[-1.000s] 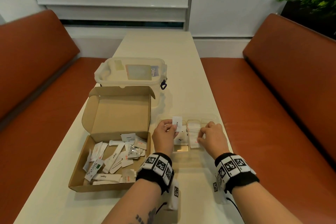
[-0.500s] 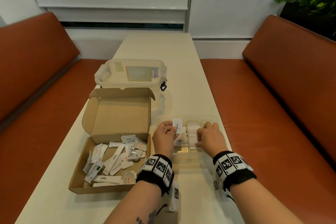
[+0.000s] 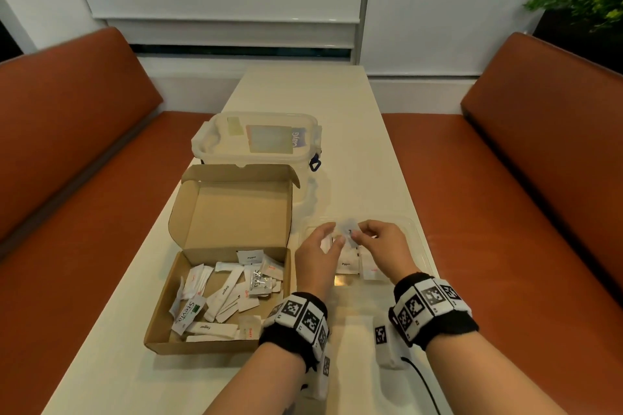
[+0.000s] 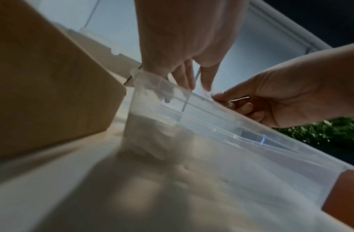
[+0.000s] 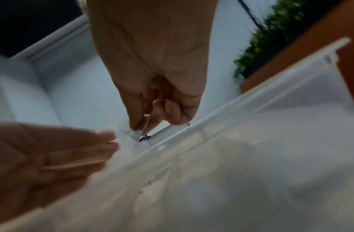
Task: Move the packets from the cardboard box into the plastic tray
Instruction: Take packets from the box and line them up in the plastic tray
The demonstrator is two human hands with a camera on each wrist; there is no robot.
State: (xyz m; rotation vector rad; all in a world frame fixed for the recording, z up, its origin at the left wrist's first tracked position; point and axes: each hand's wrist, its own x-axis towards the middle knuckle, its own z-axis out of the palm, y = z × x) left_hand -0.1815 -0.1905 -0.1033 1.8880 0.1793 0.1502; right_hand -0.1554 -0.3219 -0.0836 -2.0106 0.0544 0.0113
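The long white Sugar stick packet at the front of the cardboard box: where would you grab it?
Pinch the long white Sugar stick packet across its narrow middle, coming straight down from above: it lies flat, walled in by the brown cardboard box.

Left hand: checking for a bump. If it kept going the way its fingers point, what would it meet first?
Probably the small packet pinched by the right hand, just ahead of the left hand.
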